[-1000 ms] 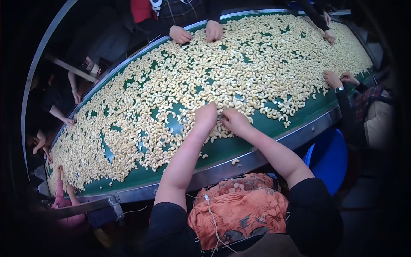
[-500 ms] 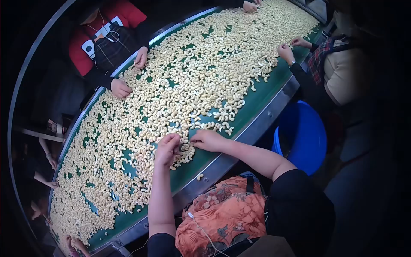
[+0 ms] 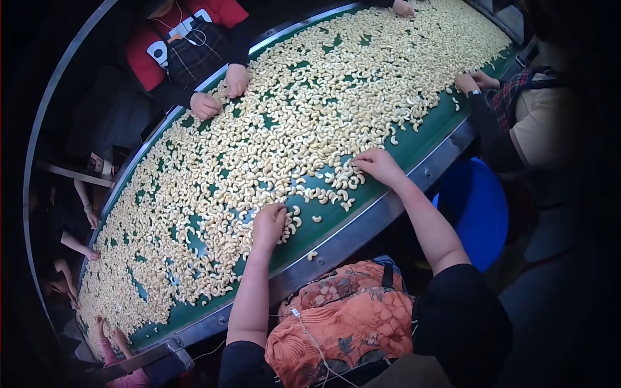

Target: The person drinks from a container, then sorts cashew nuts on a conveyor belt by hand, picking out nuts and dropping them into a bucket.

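Observation:
Pale cashew nuts [image 3: 304, 139] lie spread in a thick layer over a green belt [image 3: 414, 149]. My left hand [image 3: 269, 226] is at the near edge of the layer, its fingers curled down among the cashews; whatever they hold is hidden. Farther right, my right hand [image 3: 381, 167] reaches onto the cashews with thumb and fingertips drawn together. Too little shows at its fingertips to say what is pinched there. A few loose cashews lie on the bare green strip between my hands and the metal rail [image 3: 362, 226].
Across the belt, a co-worker in red has both hands [image 3: 220, 94] on the cashews. Another co-worker's hands [image 3: 475, 81] are at the right edge. More hands show at far left and top. A blue bucket [image 3: 479, 213] stands beyond the rail, right of me. One cashew [image 3: 312, 256] sits on the rail.
My right hand has moved right, away from my left hand, to other cashews. My left hand stays near the layer's edge, slightly right in view. The whole view has shifted a little.

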`<state>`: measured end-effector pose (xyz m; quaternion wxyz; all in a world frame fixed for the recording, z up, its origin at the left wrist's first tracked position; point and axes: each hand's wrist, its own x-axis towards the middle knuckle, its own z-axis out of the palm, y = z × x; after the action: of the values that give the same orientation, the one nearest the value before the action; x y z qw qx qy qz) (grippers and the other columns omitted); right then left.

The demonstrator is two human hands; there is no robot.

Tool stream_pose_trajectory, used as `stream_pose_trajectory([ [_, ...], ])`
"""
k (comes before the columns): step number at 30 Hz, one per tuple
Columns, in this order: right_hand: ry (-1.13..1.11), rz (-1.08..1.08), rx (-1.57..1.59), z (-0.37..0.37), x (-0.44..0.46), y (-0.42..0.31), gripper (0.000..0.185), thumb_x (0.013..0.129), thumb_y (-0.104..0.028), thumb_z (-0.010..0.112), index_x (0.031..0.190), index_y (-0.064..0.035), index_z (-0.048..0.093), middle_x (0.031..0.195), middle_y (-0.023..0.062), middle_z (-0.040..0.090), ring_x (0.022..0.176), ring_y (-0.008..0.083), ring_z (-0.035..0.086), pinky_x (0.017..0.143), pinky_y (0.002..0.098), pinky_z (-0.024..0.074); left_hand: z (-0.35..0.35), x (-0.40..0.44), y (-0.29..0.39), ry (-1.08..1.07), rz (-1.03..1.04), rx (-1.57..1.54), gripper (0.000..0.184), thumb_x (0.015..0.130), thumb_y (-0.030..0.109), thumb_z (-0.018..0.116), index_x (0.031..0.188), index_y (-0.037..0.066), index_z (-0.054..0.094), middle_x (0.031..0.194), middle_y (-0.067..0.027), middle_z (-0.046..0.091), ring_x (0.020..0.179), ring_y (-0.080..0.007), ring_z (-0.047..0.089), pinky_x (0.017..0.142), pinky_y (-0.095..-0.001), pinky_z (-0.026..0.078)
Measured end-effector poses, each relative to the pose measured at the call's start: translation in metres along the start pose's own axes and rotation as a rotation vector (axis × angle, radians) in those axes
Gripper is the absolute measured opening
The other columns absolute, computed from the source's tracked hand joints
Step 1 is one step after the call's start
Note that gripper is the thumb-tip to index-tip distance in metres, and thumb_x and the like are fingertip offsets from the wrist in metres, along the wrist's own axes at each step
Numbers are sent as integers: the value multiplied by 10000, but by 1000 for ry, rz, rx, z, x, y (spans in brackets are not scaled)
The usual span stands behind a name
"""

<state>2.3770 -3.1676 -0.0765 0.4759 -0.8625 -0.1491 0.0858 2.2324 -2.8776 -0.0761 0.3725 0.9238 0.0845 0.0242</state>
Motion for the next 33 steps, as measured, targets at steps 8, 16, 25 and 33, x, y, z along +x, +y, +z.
stream_pose_trajectory([
  [8, 91, -48, -557, -3, 70, 10, 126, 753, -149, 578, 826, -55, 619, 917, 132, 569, 822, 306, 585, 721, 396, 469, 4, 0, 3, 45, -75, -4, 168, 789, 130, 589, 905, 19, 639, 834, -125, 640, 764, -226, 616, 703, -299, 472],
  [16, -383, 402, 794, -47, 70, 23, 151, 762, -136, 660, 852, -104, 543, 652, -31, 470, 490, 30, 355, 413, 184, 245, 8, -4, 1, 99, -215, -82, 159, 802, 112, 574, 904, 5, 633, 796, -98, 639, 718, -158, 601, 669, -277, 467],
  [25, 107, 241, 1015, -180, 45, 72, 98, 881, -195, 541, 902, -99, 539, 643, -50, 454, 457, 14, 325, 390, 168, 206, 6, -1, -2, 245, -180, -241, 158, 806, 95, 578, 889, -27, 634, 788, -80, 634, 712, -142, 577, 662, -257, 452],
  [33, 708, 277, 765, -293, 15, 148, 198, 901, -179, 477, 997, -44, 586, 619, -47, 413, 440, 7, 309, 356, 171, 229, 25, 56, 63, 202, -513, -1477, 122, 863, 160, 550, 905, 45, 548, 633, 0, 455, 464, -65, 353, 389, -191, 281],
])
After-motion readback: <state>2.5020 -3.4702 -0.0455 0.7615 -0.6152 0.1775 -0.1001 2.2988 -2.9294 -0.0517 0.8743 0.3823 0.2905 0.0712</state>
